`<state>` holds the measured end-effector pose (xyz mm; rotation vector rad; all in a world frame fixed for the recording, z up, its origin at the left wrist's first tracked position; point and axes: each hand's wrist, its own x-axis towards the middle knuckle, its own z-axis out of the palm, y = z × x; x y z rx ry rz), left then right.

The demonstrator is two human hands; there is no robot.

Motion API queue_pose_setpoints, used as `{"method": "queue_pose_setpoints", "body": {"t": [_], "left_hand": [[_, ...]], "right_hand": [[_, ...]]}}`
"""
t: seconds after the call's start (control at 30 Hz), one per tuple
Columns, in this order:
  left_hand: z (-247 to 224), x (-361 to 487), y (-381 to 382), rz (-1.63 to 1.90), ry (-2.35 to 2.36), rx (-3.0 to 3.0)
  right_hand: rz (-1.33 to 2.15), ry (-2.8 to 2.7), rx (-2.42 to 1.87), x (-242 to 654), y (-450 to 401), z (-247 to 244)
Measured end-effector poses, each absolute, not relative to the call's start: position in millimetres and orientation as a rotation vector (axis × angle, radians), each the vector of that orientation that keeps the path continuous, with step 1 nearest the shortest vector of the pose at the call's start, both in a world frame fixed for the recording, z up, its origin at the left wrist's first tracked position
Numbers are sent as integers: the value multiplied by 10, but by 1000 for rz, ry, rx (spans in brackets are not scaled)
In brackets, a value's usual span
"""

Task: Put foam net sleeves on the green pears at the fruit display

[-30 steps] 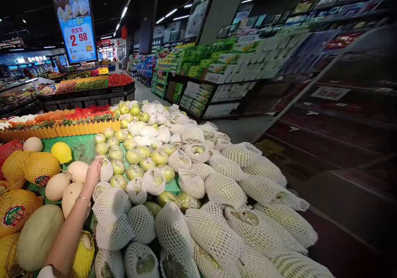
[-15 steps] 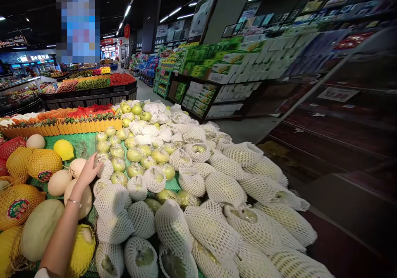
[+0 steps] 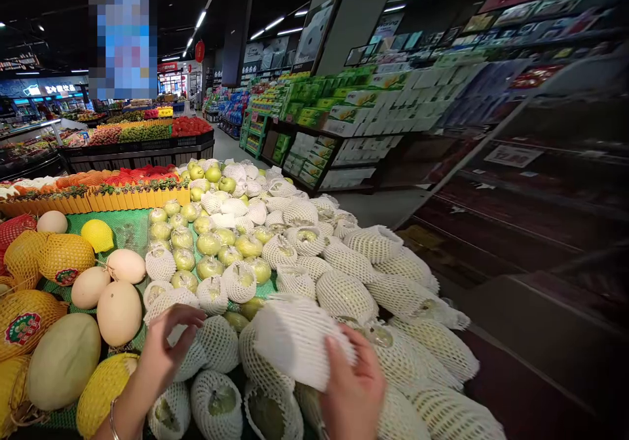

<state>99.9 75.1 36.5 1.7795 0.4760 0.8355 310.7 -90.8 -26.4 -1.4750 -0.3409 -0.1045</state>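
Note:
My right hand (image 3: pixel 354 384) grips a flattened white foam fruit net (image 3: pixel 295 340) between thumb and fingers, above the melons at the front. Nothing is in my left hand (image 3: pixel 166 347); its fingers are curved with the thumb apart, over the net-wrapped fruit at the front left. Beneath and around both hands lie melons in white foam nets (image 3: pixel 216 397). Just beyond, film-wrapped green fruit (image 3: pixel 209 243) sits in rows, some pieces in foam nets (image 3: pixel 160 263).
To the left are pale round melons (image 3: pixel 118 312), a large green melon (image 3: pixel 63 361) and yellow-netted melons (image 3: pixel 29 322) on green matting. A yellow slatted divider (image 3: pixel 137 199) edges the display behind. Boxed goods (image 3: pixel 339 109) stand on shelves across the aisle at right.
My left hand has drawn back from the netted fruit near the wrapped rows toward the front. My right hand has come into view holding the foam net.

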Motion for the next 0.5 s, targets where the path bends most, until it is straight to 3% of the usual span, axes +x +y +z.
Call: {"method": "queue_pose_setpoints", "body": {"t": [0.13,0.5], "left_hand": [[296,1089,648,826,456,1618],[169,1062,774,847,643,1827]], "right_hand": [[140,-476,-1425,2767,-515,-266],[128,-575,-1419,2493,-351,-393]]}}
